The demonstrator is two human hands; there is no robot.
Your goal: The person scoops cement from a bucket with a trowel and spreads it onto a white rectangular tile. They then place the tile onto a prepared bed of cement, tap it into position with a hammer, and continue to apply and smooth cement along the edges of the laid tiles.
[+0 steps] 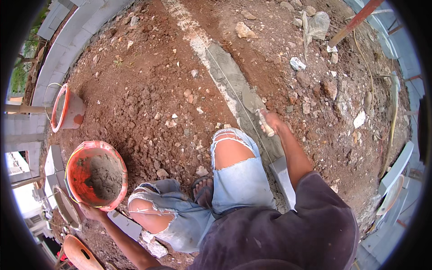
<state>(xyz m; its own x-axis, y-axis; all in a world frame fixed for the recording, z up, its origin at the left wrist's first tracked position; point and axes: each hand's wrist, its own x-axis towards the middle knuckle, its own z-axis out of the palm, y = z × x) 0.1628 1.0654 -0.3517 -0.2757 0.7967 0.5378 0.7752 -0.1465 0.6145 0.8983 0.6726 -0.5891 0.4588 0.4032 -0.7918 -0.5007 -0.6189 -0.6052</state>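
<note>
I see the right hand (272, 120) with its fingers wrapped around the pale handle of a trowel (267, 128), whose blade lies just ahead of those fingers, touching the grey mortar strip (228, 67). A thin string (225, 78) runs along the strip, passing just left of the right fingers. Nearer the body than those fingers, a light grey block (283, 177) sits on the line of the strip.

Far off to their left, I have the left hand (92, 212) against the near edge of an orange-red bucket (120, 177), with the mortar inside it lying above the left fingers. That hand's fingertips are hidden, so I cannot tell whether they pinch the rim or only support it. Farther ahead of the left fingers, a second bucket (74, 111) leans on the reddish, stony soil (148, 90)
</note>
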